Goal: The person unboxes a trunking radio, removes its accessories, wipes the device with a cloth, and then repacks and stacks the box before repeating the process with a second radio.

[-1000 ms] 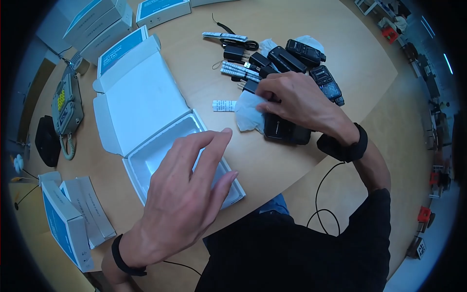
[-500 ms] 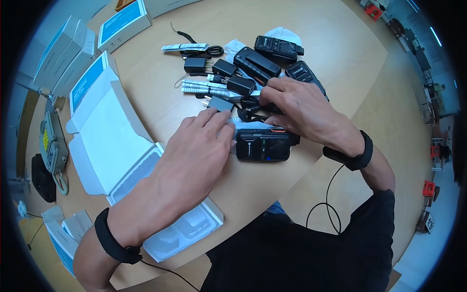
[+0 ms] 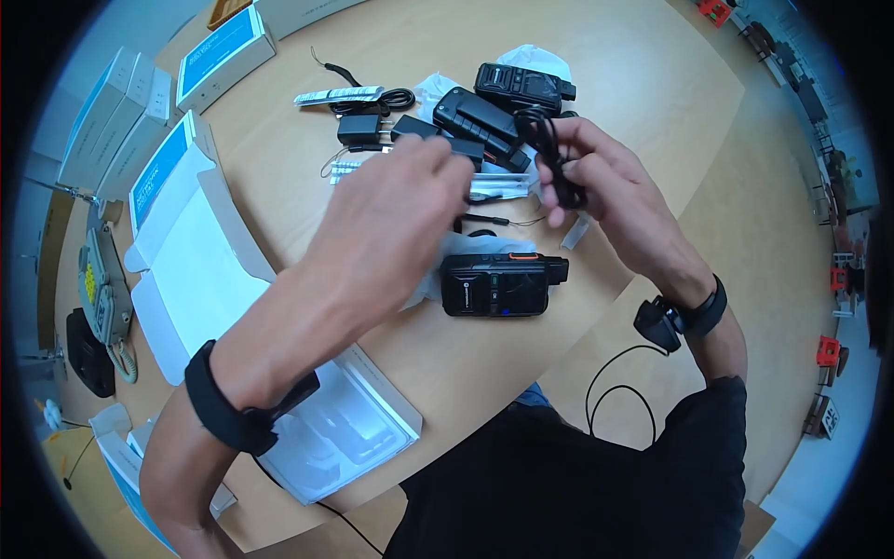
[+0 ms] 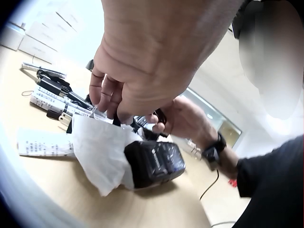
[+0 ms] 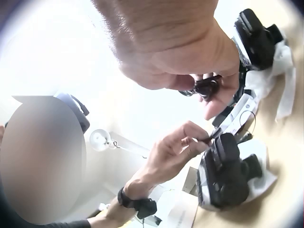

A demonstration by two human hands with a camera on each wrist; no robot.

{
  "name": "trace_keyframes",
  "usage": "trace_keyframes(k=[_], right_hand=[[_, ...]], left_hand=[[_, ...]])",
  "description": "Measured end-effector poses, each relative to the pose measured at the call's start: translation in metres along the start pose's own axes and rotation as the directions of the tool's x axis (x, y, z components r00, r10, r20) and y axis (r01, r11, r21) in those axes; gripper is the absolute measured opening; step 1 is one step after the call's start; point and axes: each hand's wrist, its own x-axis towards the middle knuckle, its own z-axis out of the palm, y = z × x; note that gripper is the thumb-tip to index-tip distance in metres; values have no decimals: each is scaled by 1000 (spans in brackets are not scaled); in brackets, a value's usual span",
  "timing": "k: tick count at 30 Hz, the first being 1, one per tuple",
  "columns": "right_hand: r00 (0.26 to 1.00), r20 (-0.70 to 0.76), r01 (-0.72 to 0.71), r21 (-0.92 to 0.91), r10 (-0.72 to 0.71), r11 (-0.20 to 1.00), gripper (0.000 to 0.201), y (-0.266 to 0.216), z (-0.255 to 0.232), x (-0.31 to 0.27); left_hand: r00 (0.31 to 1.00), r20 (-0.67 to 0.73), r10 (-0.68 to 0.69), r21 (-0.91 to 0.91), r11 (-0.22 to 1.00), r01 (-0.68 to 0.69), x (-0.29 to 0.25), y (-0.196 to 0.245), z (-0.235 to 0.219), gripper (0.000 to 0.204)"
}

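**Our right hand holds up a looped black cable (image 3: 566, 195)**

The black cable is up off the surface (image 3: 447, 363), near the far radios (image 3: 517, 86). The grip of our right hand (image 3: 610, 182) is closed round its bundle, with thumb and fingers curled on it. Our left hand (image 3: 396, 210) has bent fingers and pinches a thin dark thing (image 5: 207, 140), but we cannot tell what it is.

Close by, one radio (image 3: 495, 285) lies next to thin white wrap (image 3: 489, 244). Past our left hand we see a black plug (image 3: 358, 129). Nearer to us, the open box (image 3: 396, 396) shows its white tray.

We think the step in hand is picking up and sorting small parts. The next move seems to call for a snug, soft hold, so the loops do not spring loose or catch on the radio.
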Motion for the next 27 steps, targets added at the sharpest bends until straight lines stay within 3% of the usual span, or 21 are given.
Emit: trace_keyframes(k=[1, 2, 4, 5, 6, 7, 8, 11, 12, 13, 14, 16, 18, 20, 21, 22, 24, 27], right_hand=[[1000, 14, -23, 82, 22, 996, 35, 3, -4, -3], [999, 32, -47, 161, 42, 986, 34, 4, -5, -5], [998, 10, -59, 84, 58, 995, 32, -4, -2, -8], [997, 20, -68, -21, 68, 997, 33, -8, 0, -9], [996, 31, -74, -125, 78, 989, 35, -12, 3, -9], [997, 33, -69, -125, 74, 990, 35, -14, 6, -8], [999, 46, 18, -129, -12, 992, 36, -16, 11, -7], [948, 102, 317, -179, -302, 932, 38, -14, 26, -5], [947, 104, 318, -173, -304, 932, 38, -15, 27, -3], [946, 111, 321, -165, -306, 933, 35, -19, 26, -1], [944, 121, 325, -158, -308, 933, 33, -24, 26, 1], [995, -18, 100, -87, -102, 991, 29, -35, 20, -7], [986, -48, 152, -116, -158, 982, 37, -29, 9, -11], [990, -77, 106, -165, -119, 981, 39, -22, 7, -15], [991, -104, 60, -211, -83, 976, 41, -19, 6, -18], [990, -114, 57, -212, -82, 976, 41, -18, 6, -22], [996, -91, -23, -197, 5, 980, 40, -17, 8, -29], [995, -88, -65, -115, 54, 991, 33, -13, 6, -41]], left_hand=[[993, -106, -48, -93, 995, 38, 3, 1, -6, 13], [994, -102, -44, -92, 995, 35, 6, 1, -14, 13], [924, 188, -333, -448, 808, 382, 11, 2, -32, 13], [919, 191, -344, -582, 715, 388, 12, -2, -32, 18], [920, 189, -344, -580, 717, 387, 12, 0, -33, 18], [915, 149, -374, -692, 622, 367, 13, 2, -34, 19], [905, 115, -410, -790, 515, 334, 15, 5, -36, 20], [908, 65, -413, -845, 461, 270, 21, 20, -45, 24], [908, 25, -417, -867, 443, 228, 23, 23, -47, 25], [911, -36, -411, -830, 520, 201, 23, 24, -47, 28], [910, -36, -414, -828, 522, 205, 22, 24, -48, 28], [873, -231, -429, -794, 602, 86, 18, 20, -49, 29], [889, -199, -412, -727, 670, 148, 4, -2, -48, 24], [957, -121, -264, -278, 934, 223, -7, -11, -43, 16], [977, -144, -157, -232, 965, 121, -9, -11, -32, 13], [979, -142, -149, -235, 965, 113, -8, -5, -30, 13], [999, -4, -43, 26, 999, 43, -1, 12, -25, 12], [997, 1, -77, -59, 995, 77, 5, 10, -30, 13]])
